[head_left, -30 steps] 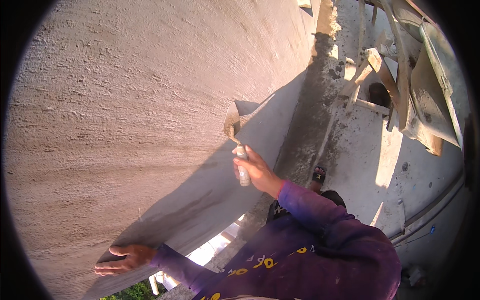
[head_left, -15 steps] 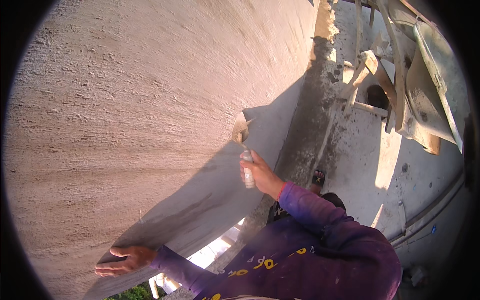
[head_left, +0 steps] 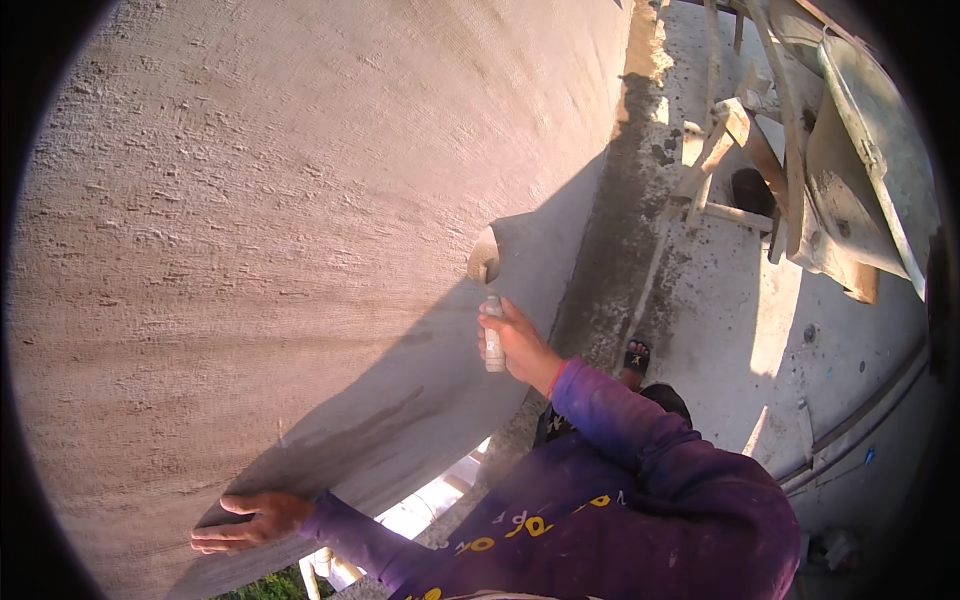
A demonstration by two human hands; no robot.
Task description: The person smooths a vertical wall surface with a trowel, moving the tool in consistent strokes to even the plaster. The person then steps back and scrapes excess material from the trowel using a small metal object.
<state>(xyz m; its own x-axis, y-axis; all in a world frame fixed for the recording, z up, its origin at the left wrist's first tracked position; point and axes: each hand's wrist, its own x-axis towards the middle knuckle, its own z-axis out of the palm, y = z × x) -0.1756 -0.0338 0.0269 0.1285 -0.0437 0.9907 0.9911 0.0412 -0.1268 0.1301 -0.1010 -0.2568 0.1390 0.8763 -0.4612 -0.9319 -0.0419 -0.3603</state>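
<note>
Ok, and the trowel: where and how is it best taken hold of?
Probably by its handle, coming from the lower right of the picture. It is slim and straight, lies nearly upright in view with its free end downward, and stands clear of the broad blade above. The right grip wraps it there, leaving the blade uncovered.
</note>
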